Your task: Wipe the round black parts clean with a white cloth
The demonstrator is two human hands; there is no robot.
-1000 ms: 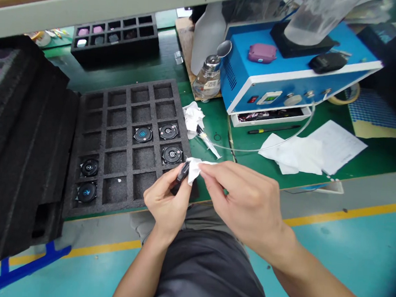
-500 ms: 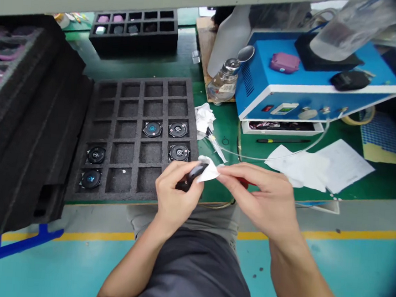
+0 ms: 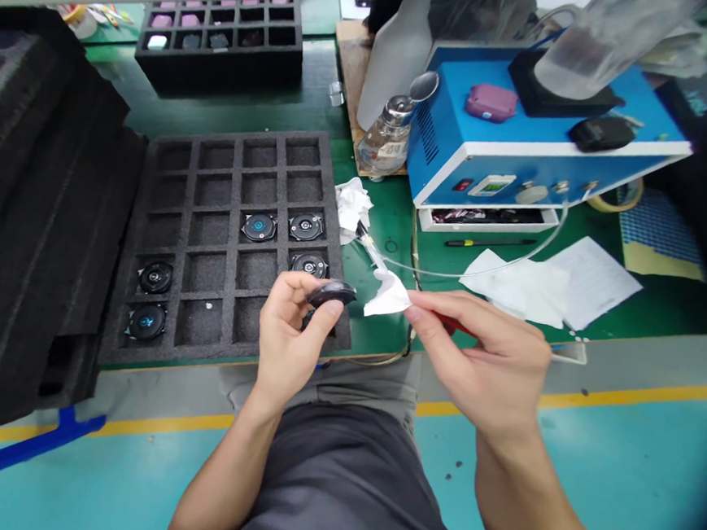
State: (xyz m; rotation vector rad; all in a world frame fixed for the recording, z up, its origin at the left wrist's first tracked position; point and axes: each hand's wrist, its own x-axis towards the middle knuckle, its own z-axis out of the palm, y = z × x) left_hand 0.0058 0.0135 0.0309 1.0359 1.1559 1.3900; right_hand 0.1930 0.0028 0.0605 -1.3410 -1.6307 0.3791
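Observation:
Between the thumb and fingers of my left hand [image 3: 292, 334] is a round black watch case [image 3: 332, 293], tilted edge-on above the front right corner of the foam tray [image 3: 208, 241]. My right hand [image 3: 475, 352] pinches a white wipe [image 3: 388, 294], which hangs just right of the case and apart from it. Something red [image 3: 451, 325] shows under the right fingers; its kind is mostly hidden. Several similar watch cases, such as one with a blue centre [image 3: 259, 226], lie in the tray's compartments. A syringe [image 3: 369, 248] lies behind the wipe, partly covered.
A blue dispensing machine [image 3: 441, 153] stands at the back right, with a pump bottle [image 3: 388, 137] beside it. Crumpled tissue [image 3: 353, 206] and flat white sheets [image 3: 526, 287] lie on the green mat. Stacked black foam trays [image 3: 38, 232] rise at the left; another foam tray [image 3: 222, 63] sits behind.
My right hand has drawn the wipe away from the watch case, to the right. My left hand has shifted slightly left with the case, now more fully visible. The whole view has shifted slightly.

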